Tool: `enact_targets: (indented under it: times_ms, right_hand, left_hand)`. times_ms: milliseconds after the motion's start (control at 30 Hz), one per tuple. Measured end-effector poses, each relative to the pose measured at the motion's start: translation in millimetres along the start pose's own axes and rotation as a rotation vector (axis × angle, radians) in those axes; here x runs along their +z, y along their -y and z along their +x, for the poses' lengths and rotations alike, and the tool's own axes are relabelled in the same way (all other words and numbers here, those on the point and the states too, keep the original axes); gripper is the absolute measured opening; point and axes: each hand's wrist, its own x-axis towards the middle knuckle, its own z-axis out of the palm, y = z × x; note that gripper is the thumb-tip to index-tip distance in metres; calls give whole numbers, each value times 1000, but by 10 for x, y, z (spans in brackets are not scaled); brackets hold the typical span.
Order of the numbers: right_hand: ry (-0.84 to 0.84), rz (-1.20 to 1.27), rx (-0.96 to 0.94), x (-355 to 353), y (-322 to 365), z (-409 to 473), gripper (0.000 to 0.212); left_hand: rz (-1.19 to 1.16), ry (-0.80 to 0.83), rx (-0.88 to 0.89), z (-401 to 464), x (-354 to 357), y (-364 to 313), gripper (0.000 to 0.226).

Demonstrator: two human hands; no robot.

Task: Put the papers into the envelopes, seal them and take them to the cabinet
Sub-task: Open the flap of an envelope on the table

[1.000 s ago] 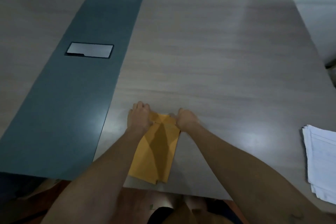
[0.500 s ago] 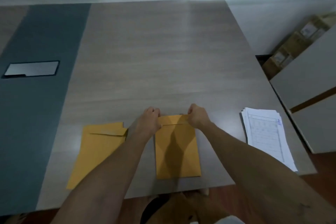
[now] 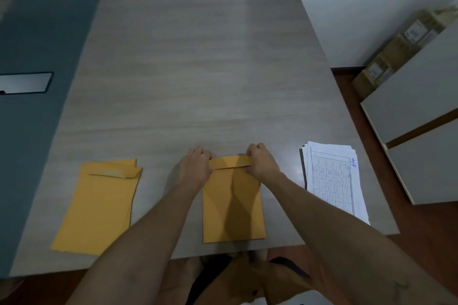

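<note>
hands: left (image 3: 197, 168) and right (image 3: 261, 162) pinch envelope (image 3: 233, 205) flap, 6 o'clock; sealing step; next, press flap flat.

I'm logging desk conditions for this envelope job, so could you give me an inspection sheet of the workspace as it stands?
Surface: grey wood-grain table, dark teal strip with a metal hatch.
Job's things: orange paper envelope with its flap folded down; stack of orange envelopes; stack of white printed papers.
Clutter: nothing seen.
Grippers: left hand and right hand pinch the flap's ends.
Cables: nothing seen.
Surroundings: cardboard boxes, grey cabinet.
</note>
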Motion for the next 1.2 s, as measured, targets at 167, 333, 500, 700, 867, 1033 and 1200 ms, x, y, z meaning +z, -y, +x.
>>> enact_targets:
  times_ms: [167, 333, 500, 700, 867, 1033, 1200]
  right_hand:
    - [-15, 12, 1, 54, -34, -37, 36]
    - [5, 0, 17, 107, -17, -37, 38]
    - [23, 24, 28, 107, 57, -17, 35]
    - [87, 66, 51, 73, 278, -18, 41]
    - [118, 84, 30, 152, 629, 2, 43]
    - [165, 103, -41, 341, 1254, 27, 42]
    - [181, 196, -103, 624, 1954, 61, 44]
  left_hand:
    - [-73, -6, -53, -152, 84, -7, 45]
    - [-124, -1, -82, -271, 140, 34, 60]
    - [-236, -30, -180, -332, 112, 64, 67]
    - [-654, -38, -408, -371, -6, 230, 54]
    - [-848, -118, -531, -454, -124, 605, 26]
    - [-959, -213, -569, -606, -315, 1201, 23]
    - [-856, -327, -624, -759, -569, 1882, 25]
